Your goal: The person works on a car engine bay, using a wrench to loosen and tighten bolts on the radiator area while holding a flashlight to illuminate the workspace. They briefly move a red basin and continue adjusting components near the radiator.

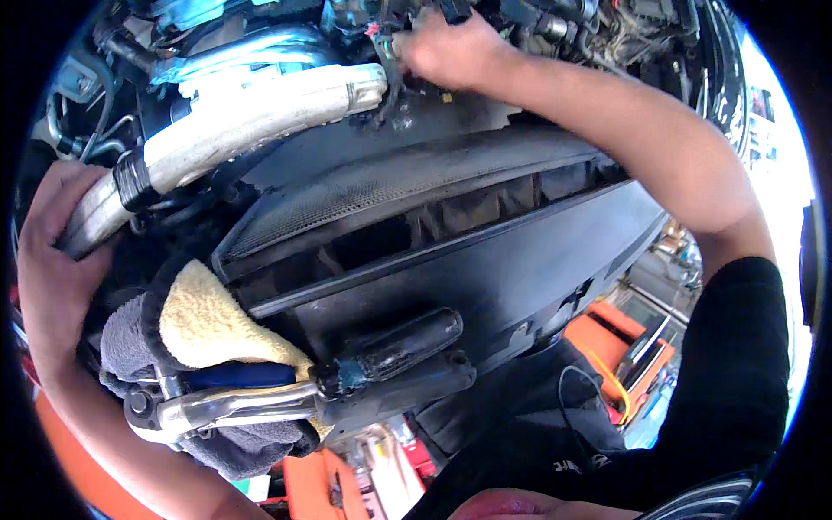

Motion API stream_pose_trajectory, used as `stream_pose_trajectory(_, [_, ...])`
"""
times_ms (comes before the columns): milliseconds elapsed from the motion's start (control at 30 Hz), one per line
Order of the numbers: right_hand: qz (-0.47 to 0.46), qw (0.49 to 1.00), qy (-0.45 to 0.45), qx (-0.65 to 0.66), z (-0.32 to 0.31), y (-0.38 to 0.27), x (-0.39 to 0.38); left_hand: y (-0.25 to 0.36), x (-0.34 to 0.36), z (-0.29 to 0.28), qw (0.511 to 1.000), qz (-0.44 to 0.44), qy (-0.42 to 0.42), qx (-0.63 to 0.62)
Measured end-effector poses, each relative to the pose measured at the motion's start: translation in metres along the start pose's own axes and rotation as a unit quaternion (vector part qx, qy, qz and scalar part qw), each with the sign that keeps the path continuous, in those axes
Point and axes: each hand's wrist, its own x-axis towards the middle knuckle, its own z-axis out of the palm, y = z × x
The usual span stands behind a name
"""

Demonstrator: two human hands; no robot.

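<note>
A long silver metal pipe (251,130) lies slantwise across the left of an opened engine bay, with a black band (132,180) around its lower part. My left hand (65,221) is wrapped around the pipe's lower left end. Reaching far into the bay, my right hand (455,50) is closed beside the pipe's other end, among thin wires (392,61) and dark parts. Its fingertips are partly hidden, so what they grip cannot be made out.
Close below, a ratchet (225,409) and a black-handled tool (407,344) rest by a yellow cloth (208,321) and dark cloth (251,451) on the car's front edge. A mesh-faced radiator (347,204) spans the middle. Orange tool carts (607,334) stand below.
</note>
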Motion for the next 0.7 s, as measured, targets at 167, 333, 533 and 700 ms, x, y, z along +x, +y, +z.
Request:
stream_pose_trajectory(167, [0.046,0.937,0.249,0.241,0.019,0.004,0.026,0.013,0.007,0.002,0.999,-0.007,-0.047,0.002])
stream_pose_trajectory(333, [0.059,0.973,0.139,0.177,-0.009,0.012,0.008,0.033,0.036,-0.010,0.994,0.033,-0.097,0.027])
stream_pose_trajectory(533, [0.059,0.979,0.155,0.119,-0.009,0.006,0.012,0.047,0.045,0.003,0.994,0.017,-0.106,-0.011])
stream_pose_trajectory(700, [0.031,0.964,0.179,0.193,-0.007,0.010,0.014,0.056,0.045,0.005,0.992,0.022,-0.118,-0.046])
